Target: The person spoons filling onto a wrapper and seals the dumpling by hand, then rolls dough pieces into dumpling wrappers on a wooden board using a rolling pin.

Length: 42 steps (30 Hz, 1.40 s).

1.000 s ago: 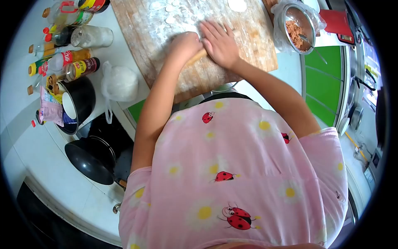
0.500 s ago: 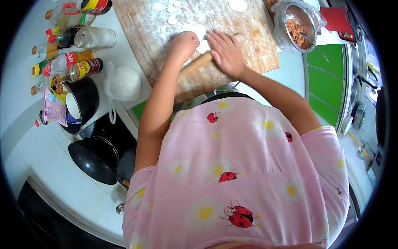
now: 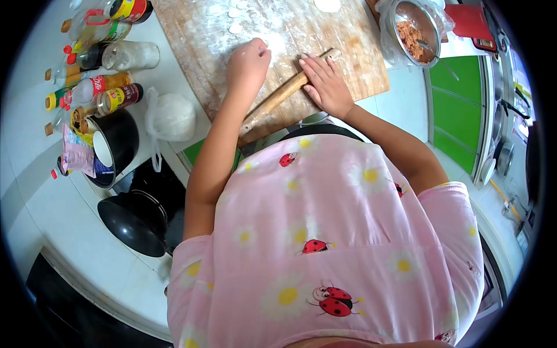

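A floury wooden rolling pin (image 3: 278, 96) lies slantwise near the front of the wooden board (image 3: 362, 69). My right hand (image 3: 328, 84) is on its far right part, fingers over the wood and thumb on the near side. Left of the pin, my left hand (image 3: 248, 65) is closed with its fingers curled in, over the floured board. A little white shows at its fingertips, but what they hold is hidden. Small dough pieces (image 3: 235, 28) lie beyond the left hand. A flat round dough wrapper (image 3: 328, 4) is at the top edge.
Right of the board stands a metal bowl (image 3: 431, 30) of minced filling with a spoon. On the left are several bottles (image 3: 120, 97), a jar (image 3: 132, 56), a white plastic bag (image 3: 174, 118), a black pot (image 3: 126, 139) and a black wok (image 3: 130, 223).
My left hand has moved left, away from the pin. The white dough disc between my hands no longer shows there. More of the rolling pin is uncovered, with my right hand still on it.
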Each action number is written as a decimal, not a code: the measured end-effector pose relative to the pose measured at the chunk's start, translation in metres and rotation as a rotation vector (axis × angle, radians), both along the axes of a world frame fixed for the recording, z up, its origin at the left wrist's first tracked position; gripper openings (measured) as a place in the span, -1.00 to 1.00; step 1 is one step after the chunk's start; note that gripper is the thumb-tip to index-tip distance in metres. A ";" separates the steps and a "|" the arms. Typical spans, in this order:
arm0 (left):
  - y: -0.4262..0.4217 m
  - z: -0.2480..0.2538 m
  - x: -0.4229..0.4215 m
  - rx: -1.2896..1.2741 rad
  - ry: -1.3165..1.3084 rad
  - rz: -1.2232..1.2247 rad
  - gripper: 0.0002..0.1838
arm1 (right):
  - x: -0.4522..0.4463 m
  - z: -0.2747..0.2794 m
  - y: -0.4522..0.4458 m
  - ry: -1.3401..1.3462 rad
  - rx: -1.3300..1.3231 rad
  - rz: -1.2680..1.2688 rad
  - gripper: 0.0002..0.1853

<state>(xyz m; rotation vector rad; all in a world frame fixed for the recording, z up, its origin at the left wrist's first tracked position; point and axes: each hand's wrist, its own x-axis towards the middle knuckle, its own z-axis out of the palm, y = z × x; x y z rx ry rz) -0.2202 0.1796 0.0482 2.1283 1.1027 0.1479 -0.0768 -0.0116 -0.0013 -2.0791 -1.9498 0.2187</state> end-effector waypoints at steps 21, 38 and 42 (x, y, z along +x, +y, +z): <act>0.010 -0.054 -0.009 -0.610 -0.011 -0.020 -0.70 | 0.018 0.001 0.030 0.019 0.253 -0.143 -0.62; -0.001 -0.044 0.003 -0.271 0.063 -0.195 -0.78 | 0.010 -0.006 0.094 -0.152 0.257 -0.102 -0.47; 0.006 -0.037 -0.001 -0.302 0.091 -0.127 -0.78 | 0.004 -0.005 0.076 -0.181 0.205 -0.121 -0.46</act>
